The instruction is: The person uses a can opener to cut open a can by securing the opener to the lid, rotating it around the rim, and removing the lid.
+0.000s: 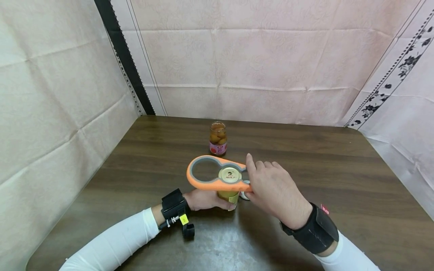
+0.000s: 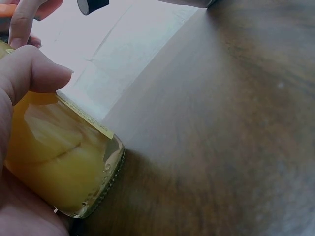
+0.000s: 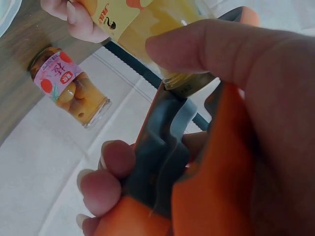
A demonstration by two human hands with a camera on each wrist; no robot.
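My left hand (image 1: pixel 205 199) grips a glass jar (image 1: pixel 228 195) of yellow fruit pieces, thumb along its side. A yellowish label (image 3: pixel 115 19) wraps the jar. My right hand (image 1: pixel 276 194) holds the handles of an orange and grey jar opener (image 1: pixel 203 184), fingers curled round them and index finger stretched out. One rounded opening of the opener surrounds the jar's pale gold lid (image 1: pixel 230 175); the larger opening, to the left, has nothing in it. The right wrist view shows the opener's grey wavy inner grip (image 3: pixel 165 142) next to the lid's edge.
Behind the opener stands a lidless glass jar (image 1: pixel 218 137) of brown round fruit with a pink label. A round silvery object (image 1: pixel 245 196) lies just right of the held jar, partly hidden. Pale cloth (image 1: pixel 264 67) hangs round the brown wooden table (image 1: pixel 322 162).
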